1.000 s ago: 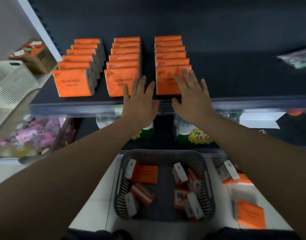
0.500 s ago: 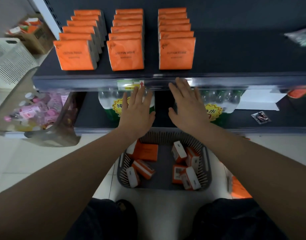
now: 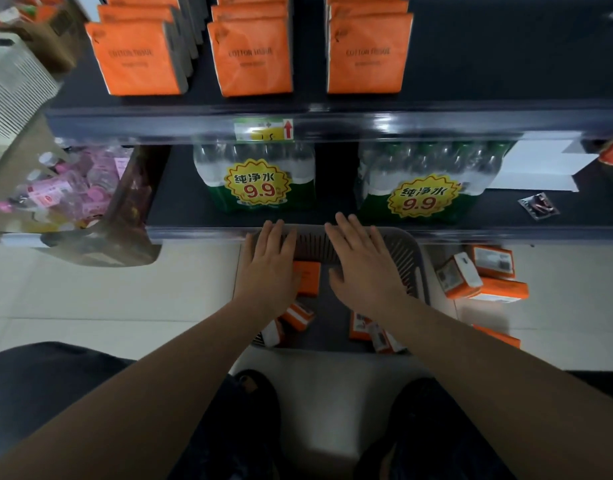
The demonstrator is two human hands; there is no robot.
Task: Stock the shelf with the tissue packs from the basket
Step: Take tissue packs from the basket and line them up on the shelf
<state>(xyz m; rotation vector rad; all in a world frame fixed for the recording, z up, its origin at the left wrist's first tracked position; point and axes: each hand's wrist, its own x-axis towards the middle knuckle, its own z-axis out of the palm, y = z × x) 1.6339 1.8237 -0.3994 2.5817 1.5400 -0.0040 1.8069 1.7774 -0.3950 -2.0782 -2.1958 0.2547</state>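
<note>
Three rows of orange tissue packs (image 3: pixel 251 55) stand upright on the dark upper shelf (image 3: pixel 332 114). A grey slatted basket (image 3: pixel 415 261) sits on the floor below and holds several orange-and-white tissue packs (image 3: pixel 308 278). My left hand (image 3: pixel 268 268) hovers flat over the basket's left side, fingers straight, holding nothing. Beside it, my right hand (image 3: pixel 363 268) is spread over the basket's right half, also with nothing in it. Both hands hide some of the packs underneath.
Two shrink-wrapped bottle packs (image 3: pixel 260 181) with yellow 9.9 stickers fill the lower shelf. More tissue packs (image 3: pixel 478 275) lie loose on the floor to the right of the basket. A bin of pink items (image 3: pixel 59 192) and a white crate (image 3: pixel 10 84) stand at left. My shoes (image 3: pixel 253 403) are below.
Both hands have come down from the front tissue packs on the upper shelf to just above the basket. The camera has tilted downward with them.
</note>
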